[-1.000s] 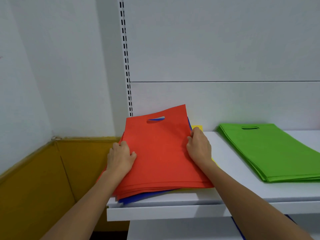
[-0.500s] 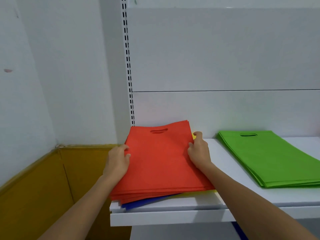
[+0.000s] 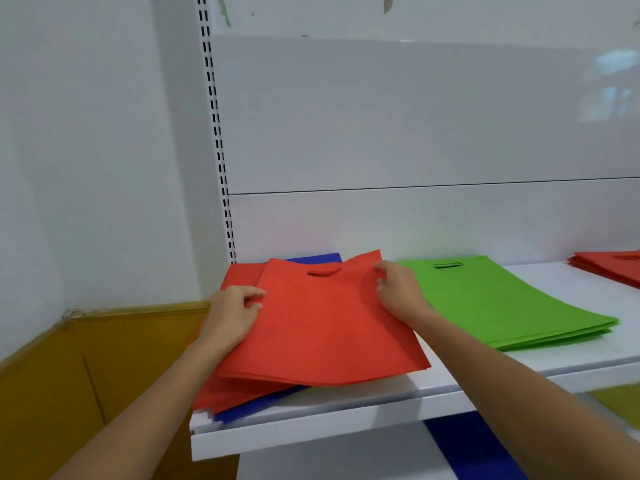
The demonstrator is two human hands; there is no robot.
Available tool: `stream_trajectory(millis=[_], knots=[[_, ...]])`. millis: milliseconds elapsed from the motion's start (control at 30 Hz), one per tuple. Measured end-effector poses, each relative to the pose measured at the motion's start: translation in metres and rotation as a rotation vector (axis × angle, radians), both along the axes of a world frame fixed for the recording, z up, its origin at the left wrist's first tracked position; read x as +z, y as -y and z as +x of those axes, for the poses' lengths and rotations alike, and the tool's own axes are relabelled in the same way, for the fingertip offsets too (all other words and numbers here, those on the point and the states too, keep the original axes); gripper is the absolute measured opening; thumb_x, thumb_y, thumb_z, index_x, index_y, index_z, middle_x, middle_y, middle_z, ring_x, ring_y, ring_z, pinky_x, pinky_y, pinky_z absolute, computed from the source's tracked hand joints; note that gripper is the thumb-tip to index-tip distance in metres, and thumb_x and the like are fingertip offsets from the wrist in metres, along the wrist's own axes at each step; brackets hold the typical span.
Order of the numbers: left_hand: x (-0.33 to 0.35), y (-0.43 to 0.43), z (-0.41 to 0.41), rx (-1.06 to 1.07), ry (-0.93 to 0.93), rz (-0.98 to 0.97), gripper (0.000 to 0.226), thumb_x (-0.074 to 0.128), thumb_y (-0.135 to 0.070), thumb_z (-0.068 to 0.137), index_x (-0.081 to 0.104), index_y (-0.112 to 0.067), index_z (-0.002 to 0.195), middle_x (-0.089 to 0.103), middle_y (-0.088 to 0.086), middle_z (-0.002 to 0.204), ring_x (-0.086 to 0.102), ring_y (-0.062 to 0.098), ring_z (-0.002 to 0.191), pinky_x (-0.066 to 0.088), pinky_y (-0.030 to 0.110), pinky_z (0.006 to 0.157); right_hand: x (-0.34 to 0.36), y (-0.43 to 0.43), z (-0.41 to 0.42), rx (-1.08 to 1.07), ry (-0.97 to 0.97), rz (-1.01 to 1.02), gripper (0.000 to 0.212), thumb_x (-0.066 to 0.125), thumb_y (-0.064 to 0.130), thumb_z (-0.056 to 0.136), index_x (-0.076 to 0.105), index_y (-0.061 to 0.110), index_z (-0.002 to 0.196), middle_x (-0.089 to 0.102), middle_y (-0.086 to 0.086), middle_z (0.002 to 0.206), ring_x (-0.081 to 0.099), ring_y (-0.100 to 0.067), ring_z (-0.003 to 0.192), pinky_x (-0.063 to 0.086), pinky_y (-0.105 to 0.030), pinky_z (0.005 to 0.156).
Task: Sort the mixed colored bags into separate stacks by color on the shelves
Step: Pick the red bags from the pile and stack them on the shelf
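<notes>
A bunch of red bags [image 3: 322, 327] is lifted a little and turned to the right above the mixed pile [image 3: 239, 396] at the left end of the white shelf [image 3: 311, 431]. My left hand [image 3: 232, 313] grips its left edge and my right hand [image 3: 398, 292] pinches its upper right edge. More red bags and a blue bag [image 3: 263, 405] stay underneath. A green stack [image 3: 502, 303] lies to the right. A separate red stack [image 3: 609, 268] shows at the far right edge.
The slotted upright [image 3: 218, 140] and white back panel stand behind the shelf. A yellow-brown partition [image 3: 86, 368] fills the lower left. Blue bags [image 3: 467, 445] and something yellow [image 3: 613, 403] lie on the shelf below.
Both hands have lifted the top red bags off the pile and swung them right, baring red and blue bags behind. The view has shifted, bringing the far red stack into sight.
</notes>
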State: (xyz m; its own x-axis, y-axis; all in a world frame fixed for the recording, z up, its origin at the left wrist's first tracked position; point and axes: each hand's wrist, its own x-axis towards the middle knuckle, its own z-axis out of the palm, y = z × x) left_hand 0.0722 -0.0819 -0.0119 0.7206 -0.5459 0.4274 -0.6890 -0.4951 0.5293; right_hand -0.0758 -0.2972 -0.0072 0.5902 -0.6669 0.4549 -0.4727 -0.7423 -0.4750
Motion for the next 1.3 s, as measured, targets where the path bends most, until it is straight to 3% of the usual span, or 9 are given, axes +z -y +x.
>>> stream_trajectory(millis=[100, 300, 467, 667, 800, 900, 1100, 1300], knots=[[0.004, 0.027, -0.021, -0.047, 0.026, -0.026, 0.024, 0.064, -0.007, 0.083, 0.070, -0.010, 0.107, 0.068, 0.007, 0.112, 0.062, 0.020, 0.104, 0.032, 0.013, 0.087, 0.011, 0.019, -0.034, -0.062, 0.021, -0.008, 0.040, 0.046, 0.000, 0.087, 0.055, 0.004, 0.126, 0.058, -0.018, 0.127, 0.051, -0.032, 0.119, 0.039, -0.036, 0.099], [0.009, 0.108, -0.087, -0.250, 0.088, -0.031, 0.030, 0.057, -0.009, 0.088, 0.064, -0.008, 0.117, 0.063, 0.011, 0.122, 0.057, 0.024, 0.113, 0.033, 0.024, 0.098, 0.028, 0.067, -0.141, -0.271, 0.063, -0.055, 0.033, 0.045, 0.005, 0.088, 0.060, 0.004, 0.118, 0.060, -0.018, 0.123, 0.052, -0.034, 0.117, 0.042, -0.042, 0.097], [0.011, 0.189, -0.179, -0.488, 0.111, -0.023, 0.032, 0.055, -0.015, 0.089, 0.062, -0.010, 0.120, 0.061, 0.009, 0.125, 0.054, 0.023, 0.118, 0.036, 0.027, 0.098, 0.029, 0.111, -0.268, -0.462, 0.067, -0.092, 0.028, 0.046, 0.008, 0.086, 0.066, 0.001, 0.104, 0.065, -0.019, 0.110, 0.057, -0.037, 0.106, 0.045, -0.041, 0.090], [0.008, 0.278, -0.321, -0.691, 0.112, -0.035, 0.034, 0.057, -0.016, 0.086, 0.062, -0.012, 0.120, 0.061, 0.008, 0.123, 0.053, 0.024, 0.117, 0.037, 0.031, 0.100, 0.030, 0.147, -0.432, -0.634, 0.065, -0.083, 0.026, 0.047, 0.006, 0.086, 0.066, -0.004, 0.101, 0.066, -0.020, 0.108, 0.056, -0.037, 0.105, 0.043, -0.043, 0.090], [0.001, 0.326, -0.407, -0.719, 0.132, -0.011, 0.035, 0.055, -0.025, 0.086, 0.063, -0.022, 0.120, 0.060, 0.001, 0.125, 0.050, 0.022, 0.119, 0.034, 0.037, 0.104, 0.032, 0.166, -0.525, -0.733, 0.053, -0.058, 0.033, 0.045, 0.009, 0.092, 0.062, 0.004, 0.118, 0.061, -0.015, 0.123, 0.052, -0.033, 0.116, 0.040, -0.038, 0.095], [-0.005, 0.356, -0.466, -0.763, 0.118, 0.037, 0.036, 0.052, -0.029, 0.087, 0.061, -0.024, 0.121, 0.058, -0.001, 0.126, 0.049, 0.019, 0.120, 0.027, 0.042, 0.109, 0.030, 0.184, -0.584, -0.771, 0.042, -0.058, 0.034, 0.045, 0.009, 0.092, 0.061, 0.004, 0.121, 0.059, -0.015, 0.127, 0.051, -0.032, 0.118, 0.038, -0.037, 0.098], [-0.016, 0.419, -0.541, -0.875, 0.068, 0.029, 0.036, 0.052, -0.021, 0.086, 0.063, -0.019, 0.120, 0.061, 0.003, 0.124, 0.051, 0.024, 0.118, 0.037, 0.037, 0.103, 0.017, 0.235, -0.665, -0.853, 0.017, -0.038, 0.036, 0.046, 0.007, 0.091, 0.058, 0.003, 0.125, 0.057, -0.015, 0.129, 0.049, -0.031, 0.122, 0.035, -0.036, 0.103], [-0.022, 0.499, -0.567, -0.927, 0.094, 0.031, 0.037, 0.052, -0.017, 0.085, 0.063, -0.016, 0.120, 0.062, 0.006, 0.122, 0.052, 0.027, 0.114, 0.038, 0.038, 0.100, 0.006, 0.306, -0.694, -0.887, 0.016, -0.026, 0.038, 0.044, 0.008, 0.092, 0.054, 0.003, 0.129, 0.055, -0.014, 0.132, 0.047, -0.030, 0.124, 0.035, -0.037, 0.104]])
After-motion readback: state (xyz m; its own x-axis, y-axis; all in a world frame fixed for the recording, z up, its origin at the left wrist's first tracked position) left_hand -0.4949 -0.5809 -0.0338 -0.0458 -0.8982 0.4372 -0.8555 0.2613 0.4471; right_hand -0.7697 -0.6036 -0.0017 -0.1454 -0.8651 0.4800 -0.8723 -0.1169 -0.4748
